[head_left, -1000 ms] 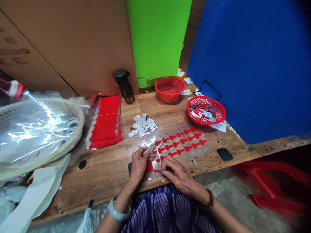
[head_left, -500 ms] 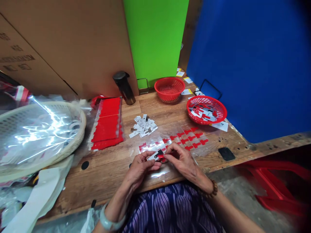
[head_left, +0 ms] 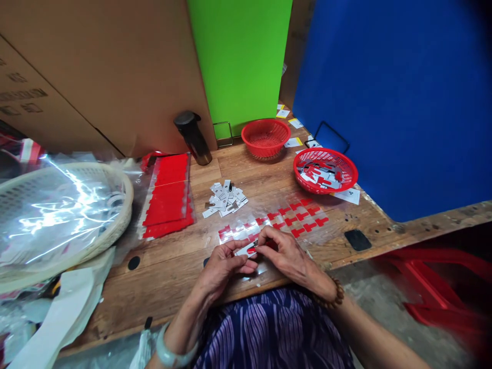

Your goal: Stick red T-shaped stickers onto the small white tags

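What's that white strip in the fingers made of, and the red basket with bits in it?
The white strip looks thin and flat with a smooth face: maybe plastic or painted metal, too small to tell. The red basket is probably shiny moulded plastic: even colour, holes through its wall.

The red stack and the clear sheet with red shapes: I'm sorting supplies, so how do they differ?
The red stack looks nearly solid red; the clear sheet carries separate red shapes with gaps between. The stack runs lengthwise away from the person, while the sheet slants sideways. The left hand and right hand hide part of the sheet, not the stack. Both lie on the wooden table and show red and clear film.
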Action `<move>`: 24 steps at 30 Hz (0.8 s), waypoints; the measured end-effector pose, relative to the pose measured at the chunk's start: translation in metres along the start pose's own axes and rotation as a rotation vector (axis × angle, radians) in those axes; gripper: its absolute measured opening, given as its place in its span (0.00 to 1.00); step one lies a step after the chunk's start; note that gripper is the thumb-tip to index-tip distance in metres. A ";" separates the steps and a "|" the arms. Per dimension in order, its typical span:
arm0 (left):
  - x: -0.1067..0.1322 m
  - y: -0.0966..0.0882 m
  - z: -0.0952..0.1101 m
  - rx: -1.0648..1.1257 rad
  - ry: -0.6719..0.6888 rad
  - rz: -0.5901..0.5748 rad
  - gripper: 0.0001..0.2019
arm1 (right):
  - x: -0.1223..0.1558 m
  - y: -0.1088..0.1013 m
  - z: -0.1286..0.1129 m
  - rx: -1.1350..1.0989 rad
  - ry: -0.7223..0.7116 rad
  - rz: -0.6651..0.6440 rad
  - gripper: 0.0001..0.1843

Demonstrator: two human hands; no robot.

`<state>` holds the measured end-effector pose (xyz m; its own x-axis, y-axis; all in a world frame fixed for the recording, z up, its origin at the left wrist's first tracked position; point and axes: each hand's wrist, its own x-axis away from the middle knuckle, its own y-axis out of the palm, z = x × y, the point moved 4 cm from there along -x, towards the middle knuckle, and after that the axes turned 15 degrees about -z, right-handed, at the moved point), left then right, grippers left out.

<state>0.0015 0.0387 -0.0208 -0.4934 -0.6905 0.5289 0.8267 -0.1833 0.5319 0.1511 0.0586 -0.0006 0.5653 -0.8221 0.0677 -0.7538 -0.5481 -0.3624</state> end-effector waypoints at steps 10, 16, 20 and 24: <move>0.001 -0.001 -0.001 -0.002 0.006 0.006 0.21 | -0.002 0.001 0.002 0.032 -0.007 -0.002 0.05; 0.001 -0.001 -0.001 0.000 0.010 0.018 0.20 | -0.002 0.002 0.003 0.055 -0.004 0.011 0.06; 0.000 -0.001 -0.001 -0.005 -0.001 0.018 0.21 | -0.001 0.002 0.002 0.052 -0.003 0.012 0.06; -0.001 -0.001 -0.002 -0.014 -0.008 0.011 0.22 | -0.001 0.003 0.001 0.053 0.013 0.012 0.06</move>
<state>0.0015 0.0386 -0.0235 -0.4867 -0.6867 0.5400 0.8355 -0.1855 0.5172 0.1491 0.0580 -0.0027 0.5513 -0.8309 0.0752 -0.7415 -0.5293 -0.4124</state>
